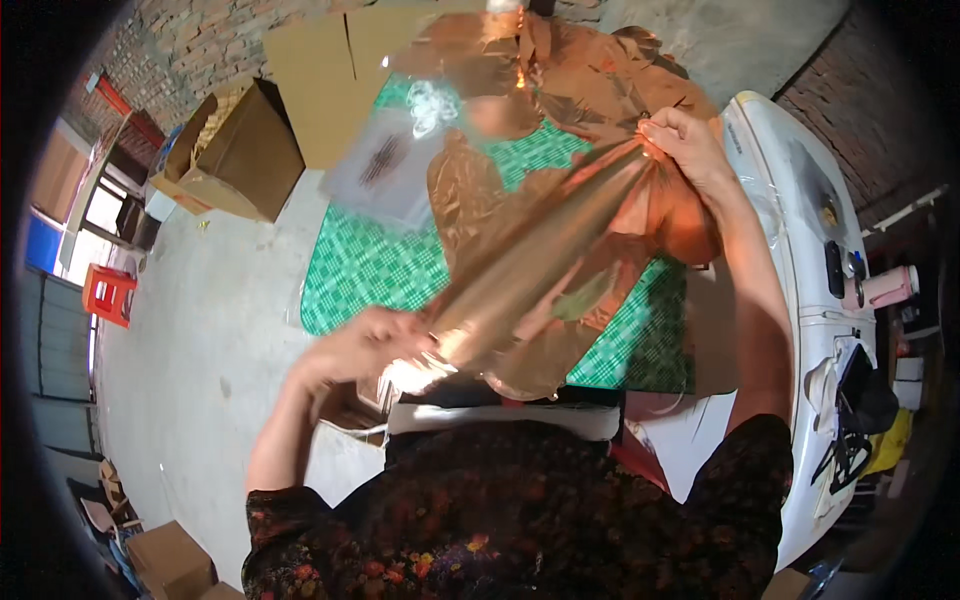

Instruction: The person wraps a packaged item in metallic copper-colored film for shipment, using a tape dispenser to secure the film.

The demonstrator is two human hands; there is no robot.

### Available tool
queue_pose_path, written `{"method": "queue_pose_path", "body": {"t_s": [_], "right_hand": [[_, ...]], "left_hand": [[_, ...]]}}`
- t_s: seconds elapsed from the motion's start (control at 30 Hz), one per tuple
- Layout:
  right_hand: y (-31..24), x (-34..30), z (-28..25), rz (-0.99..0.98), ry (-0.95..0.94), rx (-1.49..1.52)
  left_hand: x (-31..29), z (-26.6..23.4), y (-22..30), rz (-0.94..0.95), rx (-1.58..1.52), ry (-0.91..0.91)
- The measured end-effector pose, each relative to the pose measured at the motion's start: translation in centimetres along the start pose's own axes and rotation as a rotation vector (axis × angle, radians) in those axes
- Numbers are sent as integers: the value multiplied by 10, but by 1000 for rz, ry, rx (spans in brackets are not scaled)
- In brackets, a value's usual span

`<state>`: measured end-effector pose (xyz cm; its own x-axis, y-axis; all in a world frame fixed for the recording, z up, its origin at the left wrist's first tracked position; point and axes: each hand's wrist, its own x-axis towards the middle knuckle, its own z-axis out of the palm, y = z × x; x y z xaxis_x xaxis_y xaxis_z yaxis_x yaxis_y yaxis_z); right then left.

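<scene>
Below-left of your right hand (688, 150), which pinches gathered copper film (535, 270), long folds run to your left hand (375, 338), nearer lower end; blurred, can't tell its grip.

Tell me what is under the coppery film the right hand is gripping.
Green checked cloth shows past the edges of the coppery film; whatever lies beneath its middle is covered.
</scene>
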<state>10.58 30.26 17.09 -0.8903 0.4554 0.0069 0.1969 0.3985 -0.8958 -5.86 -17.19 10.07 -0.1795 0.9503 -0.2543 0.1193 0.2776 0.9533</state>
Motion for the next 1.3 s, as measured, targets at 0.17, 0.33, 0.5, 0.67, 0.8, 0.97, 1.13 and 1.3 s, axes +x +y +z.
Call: {"method": "queue_pose_path", "body": {"t_s": [0.17, 0.33, 0.5, 0.67, 0.8, 0.97, 1.13, 1.3], "right_hand": [[34, 42, 14, -172, -335, -316], [60, 79, 83, -284, -395, -456], [49, 81, 122, -137, -324, -695], [90, 96, 122, -423, -200, -703], [103, 94, 125, -577, -132, -652], [108, 96, 128, -498, -148, -663], [100, 97, 131, -275, -174, -723], [99, 96, 130, -329, -172, -707]], "left_hand": [[-3, 98, -22, 59, -103, -139], [-5, 138, -46, -155, -226, -25], [-1, 137, -52, -188, -223, -20], [1, 137, -64, -142, -236, 46], [5, 132, -63, -118, -220, 44], [6, 142, -76, -71, -284, 127], [9, 138, -81, -127, -169, 103], [9, 142, -103, -196, -112, 61]]}}
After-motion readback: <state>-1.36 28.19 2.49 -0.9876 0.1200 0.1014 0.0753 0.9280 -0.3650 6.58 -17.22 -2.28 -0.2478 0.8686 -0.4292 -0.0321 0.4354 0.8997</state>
